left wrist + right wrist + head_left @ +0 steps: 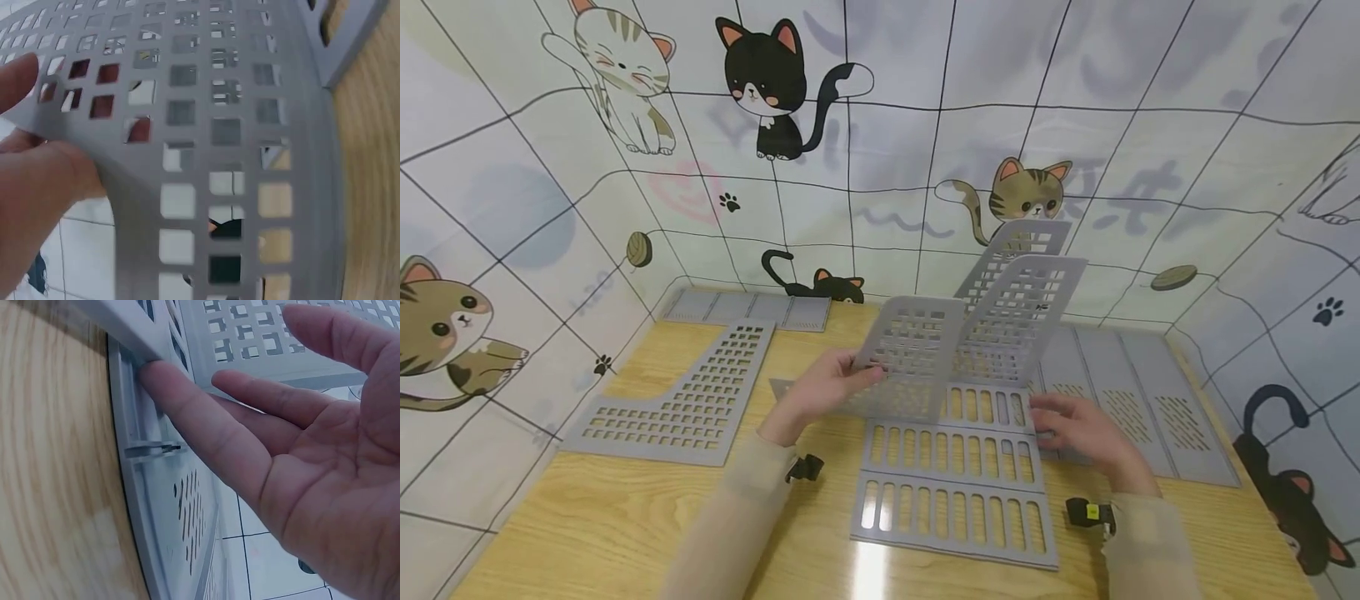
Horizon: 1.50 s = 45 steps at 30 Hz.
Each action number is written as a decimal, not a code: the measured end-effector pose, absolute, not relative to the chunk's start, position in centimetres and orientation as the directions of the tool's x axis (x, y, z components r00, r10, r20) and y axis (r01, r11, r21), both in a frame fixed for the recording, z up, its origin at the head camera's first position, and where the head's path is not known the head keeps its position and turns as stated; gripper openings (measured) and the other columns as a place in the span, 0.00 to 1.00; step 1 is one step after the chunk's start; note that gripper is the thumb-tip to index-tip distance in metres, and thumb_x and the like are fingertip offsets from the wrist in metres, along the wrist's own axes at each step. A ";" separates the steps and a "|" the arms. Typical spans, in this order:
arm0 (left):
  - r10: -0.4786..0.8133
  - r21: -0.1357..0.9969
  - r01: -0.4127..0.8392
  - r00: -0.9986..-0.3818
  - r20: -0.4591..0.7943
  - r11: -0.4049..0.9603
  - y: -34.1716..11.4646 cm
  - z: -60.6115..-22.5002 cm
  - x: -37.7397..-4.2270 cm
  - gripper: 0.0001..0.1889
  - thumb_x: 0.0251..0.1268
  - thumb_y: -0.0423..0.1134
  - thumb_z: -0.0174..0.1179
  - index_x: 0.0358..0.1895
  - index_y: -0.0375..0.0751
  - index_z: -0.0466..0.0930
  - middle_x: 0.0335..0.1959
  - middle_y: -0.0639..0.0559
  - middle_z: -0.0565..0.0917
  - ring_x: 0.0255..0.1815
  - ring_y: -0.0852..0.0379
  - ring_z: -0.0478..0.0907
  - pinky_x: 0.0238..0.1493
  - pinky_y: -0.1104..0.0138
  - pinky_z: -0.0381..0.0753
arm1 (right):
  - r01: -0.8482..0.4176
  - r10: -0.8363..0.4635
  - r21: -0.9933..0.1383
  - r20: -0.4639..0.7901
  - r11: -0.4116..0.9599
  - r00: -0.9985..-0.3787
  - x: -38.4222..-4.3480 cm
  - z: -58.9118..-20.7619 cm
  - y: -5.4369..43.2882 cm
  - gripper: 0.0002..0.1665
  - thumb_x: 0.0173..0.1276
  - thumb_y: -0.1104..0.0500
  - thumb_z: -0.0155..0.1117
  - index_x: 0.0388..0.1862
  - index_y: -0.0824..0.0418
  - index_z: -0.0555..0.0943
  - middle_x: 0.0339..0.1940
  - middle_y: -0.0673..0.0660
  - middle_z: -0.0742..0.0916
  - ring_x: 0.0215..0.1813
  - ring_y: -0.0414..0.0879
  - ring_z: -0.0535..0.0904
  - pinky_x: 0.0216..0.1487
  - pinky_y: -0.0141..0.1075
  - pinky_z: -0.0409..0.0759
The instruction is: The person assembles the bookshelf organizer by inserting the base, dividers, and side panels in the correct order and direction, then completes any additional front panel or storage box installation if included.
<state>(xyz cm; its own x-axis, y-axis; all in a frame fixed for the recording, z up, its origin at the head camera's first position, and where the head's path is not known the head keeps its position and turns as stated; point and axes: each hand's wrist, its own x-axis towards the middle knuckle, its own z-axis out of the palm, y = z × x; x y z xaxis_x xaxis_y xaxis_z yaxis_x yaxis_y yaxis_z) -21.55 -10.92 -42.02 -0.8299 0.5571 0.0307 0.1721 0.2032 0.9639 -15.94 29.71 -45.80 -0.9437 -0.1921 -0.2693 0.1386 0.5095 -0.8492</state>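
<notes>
On a wooden table (pixel 595 517), a slotted base (pixel 955 482) is laid flat. At its far left, a grid panel (pixel 917 358) is pinched by the left hand (pixel 823 387); the base's right edge is touched by the right hand (pixel 1086 427), fingers extended.

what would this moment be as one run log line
left hand: holds grey perforated panel | right hand: at right edge of slotted panel | another perforated panel: flat on table, at left
</notes>
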 end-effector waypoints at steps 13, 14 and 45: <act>0.371 0.597 0.202 -0.912 -0.173 0.776 -17.3 -41.4 -22.2 0.28 0.76 0.53 0.59 0.65 0.30 0.78 0.66 0.34 0.79 0.67 0.34 0.75 0.65 0.42 0.75 | 0.122 -0.210 -0.840 -0.269 0.529 -0.940 -15.9 -45.4 29.9 0.32 0.82 0.54 0.56 0.72 0.77 0.69 0.63 0.72 0.82 0.58 0.60 0.84 0.55 0.48 0.86; 0.364 0.592 0.186 -0.911 -0.196 0.784 -17.6 -41.5 -22.3 0.29 0.76 0.53 0.59 0.64 0.30 0.78 0.66 0.34 0.79 0.66 0.34 0.75 0.64 0.42 0.76 | 0.120 -0.212 -0.837 -0.270 0.534 -0.939 -15.9 -45.4 29.9 0.32 0.82 0.54 0.56 0.72 0.77 0.69 0.62 0.72 0.83 0.58 0.60 0.85 0.55 0.48 0.86; 0.462 0.706 0.230 -0.874 -0.153 0.670 -9.3 -42.8 -20.6 0.14 0.78 0.41 0.59 0.54 0.34 0.85 0.56 0.40 0.86 0.57 0.44 0.83 0.59 0.50 0.82 | 0.091 -0.331 -0.926 -0.221 0.367 -0.917 -15.9 -46.1 28.8 0.29 0.79 0.70 0.49 0.74 0.83 0.60 0.71 0.82 0.70 0.57 0.61 0.82 0.52 0.42 0.87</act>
